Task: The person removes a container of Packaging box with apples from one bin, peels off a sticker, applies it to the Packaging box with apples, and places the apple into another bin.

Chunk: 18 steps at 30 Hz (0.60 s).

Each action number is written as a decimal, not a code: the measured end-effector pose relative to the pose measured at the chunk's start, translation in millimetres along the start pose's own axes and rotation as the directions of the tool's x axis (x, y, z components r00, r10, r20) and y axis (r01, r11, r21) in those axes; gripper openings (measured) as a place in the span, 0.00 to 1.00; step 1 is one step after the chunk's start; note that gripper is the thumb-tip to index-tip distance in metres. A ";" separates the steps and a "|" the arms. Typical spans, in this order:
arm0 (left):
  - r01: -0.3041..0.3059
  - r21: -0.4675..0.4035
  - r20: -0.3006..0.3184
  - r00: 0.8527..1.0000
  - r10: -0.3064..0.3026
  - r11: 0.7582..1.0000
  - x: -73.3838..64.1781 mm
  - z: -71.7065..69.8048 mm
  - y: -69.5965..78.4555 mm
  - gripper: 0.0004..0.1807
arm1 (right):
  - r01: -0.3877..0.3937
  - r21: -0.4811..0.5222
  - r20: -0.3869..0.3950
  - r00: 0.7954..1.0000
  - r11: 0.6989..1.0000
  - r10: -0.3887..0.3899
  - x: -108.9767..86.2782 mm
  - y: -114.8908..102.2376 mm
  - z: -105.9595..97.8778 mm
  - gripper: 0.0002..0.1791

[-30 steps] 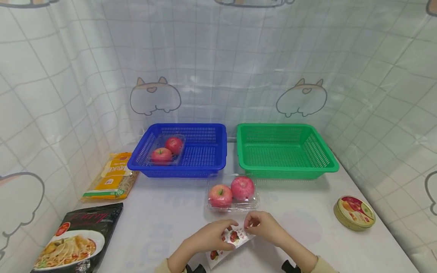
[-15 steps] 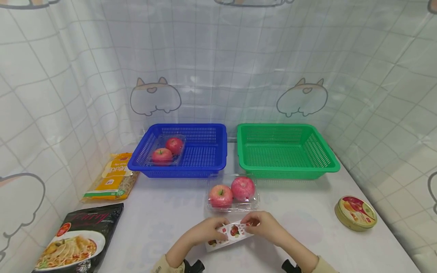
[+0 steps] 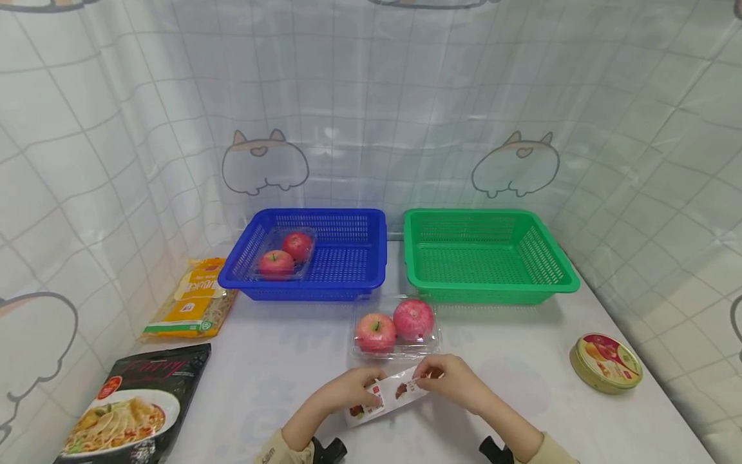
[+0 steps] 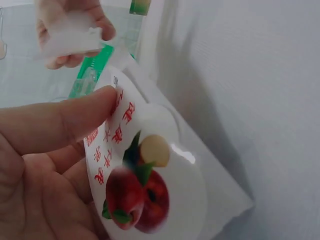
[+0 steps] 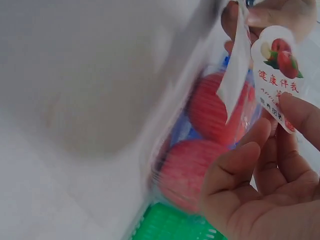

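Observation:
In the head view my left hand (image 3: 351, 389) grips a white sticker sheet (image 3: 390, 402) printed with apple labels, over the table in front of me. Its thumb lies on the sheet next to a label with red characters and red apples (image 4: 127, 197). At the sheet's other end, my right hand (image 3: 453, 383) pinches an apple sticker (image 5: 278, 65) between thumb and fingers, close to the curled white backing (image 5: 236, 70). Just beyond both hands sits a clear plastic box (image 3: 396, 353) with two apples (image 3: 413, 319) in it. The right palm is partly hidden in the head view.
Behind stand a blue basket (image 3: 353, 293), holding another boxed pair of apples (image 3: 275, 265), and a green basket (image 3: 487, 295). Left lie a yellow noodle bag (image 3: 194, 296) and a black food pouch (image 3: 136, 403). A round tin (image 3: 605, 363) sits right.
My left hand has moved slightly up and left, turning the sticker sheet flatter. My right hand has stayed at the sheet's right end, where the apple label now looks bent up from the backing.

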<state>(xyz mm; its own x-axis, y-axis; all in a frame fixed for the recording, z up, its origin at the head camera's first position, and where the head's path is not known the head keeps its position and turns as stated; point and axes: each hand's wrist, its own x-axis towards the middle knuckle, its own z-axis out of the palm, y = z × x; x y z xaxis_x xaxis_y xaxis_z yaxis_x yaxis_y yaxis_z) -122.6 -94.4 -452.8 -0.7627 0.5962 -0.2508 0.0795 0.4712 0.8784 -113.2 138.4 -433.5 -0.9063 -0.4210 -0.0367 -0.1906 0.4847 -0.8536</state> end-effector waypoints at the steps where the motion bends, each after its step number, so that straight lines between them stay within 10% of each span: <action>1: 0.000 0.019 -0.002 1.000 0.000 1.000 -0.2 -0.2 -0.2 0.13 | -0.006 0.010 -0.007 1.000 1.000 0.006 -0.1 -1.2 -1.8 0.03; 18: -0.026 0.303 -0.046 0.998 0.042 0.953 -11.1 -10.3 19.6 0.21 | -0.108 0.348 -0.180 0.967 0.931 0.179 18.5 -22.6 -17.1 0.11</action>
<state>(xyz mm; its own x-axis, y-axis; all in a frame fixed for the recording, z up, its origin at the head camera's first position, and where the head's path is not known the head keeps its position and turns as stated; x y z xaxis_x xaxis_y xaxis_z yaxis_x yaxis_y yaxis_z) -119.2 -98.6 -428.6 -0.7876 0.5846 -0.1944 0.2900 0.6302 0.7202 -132.1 132.8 -406.0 -0.9785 -0.1829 -0.0950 0.0513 0.2301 -0.9718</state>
